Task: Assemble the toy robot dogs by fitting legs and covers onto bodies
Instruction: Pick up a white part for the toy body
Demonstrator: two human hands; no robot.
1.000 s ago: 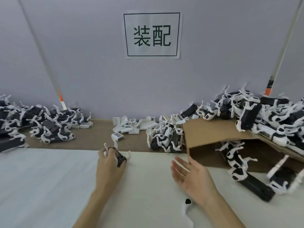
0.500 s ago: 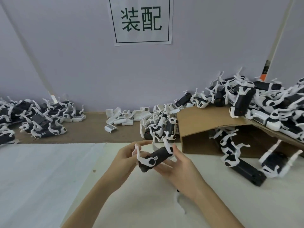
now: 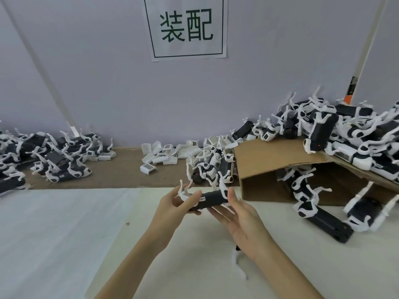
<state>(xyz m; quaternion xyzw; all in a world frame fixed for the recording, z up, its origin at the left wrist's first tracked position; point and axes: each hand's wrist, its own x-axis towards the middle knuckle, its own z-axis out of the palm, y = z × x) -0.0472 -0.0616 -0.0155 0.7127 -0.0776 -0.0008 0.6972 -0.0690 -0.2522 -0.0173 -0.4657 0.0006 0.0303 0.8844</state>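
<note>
Here, both hands hold one toy dog body (image 3: 210, 199) in the air above the white table (image 3: 64, 234), near the middle of the view. The body is black and lies roughly level, with white legs (image 3: 184, 192) sticking up at its left end and another white leg (image 3: 223, 187) at its right end. The left hand (image 3: 172, 207) grips the left end, its thumb and fingers curled round the body just under the legs. The right hand (image 3: 237, 214) cradles the right end from below and behind, palm up, with fingers bent loosely round it and the thumb raised beside the leg. Under the right wrist a small loose white part (image 3: 238, 263) lies on the table. Behind the hands, on a brown strip (image 3: 121, 173) along the wall, sits a small heap of dogs (image 3: 210, 169), and just left of it a scatter of white covers (image 3: 166, 155). Far to the left is a larger pile of dogs (image 3: 49, 156). To the right, a cardboard box (image 3: 272, 160) lies on its side with a big pile (image 3: 345, 134) on top of it, and more dogs (image 3: 323, 212) spill out of its mouth onto the table. A paper sign (image 3: 186, 26) with two dark characters hangs on the pale wall (image 3: 86, 72) above.
</note>
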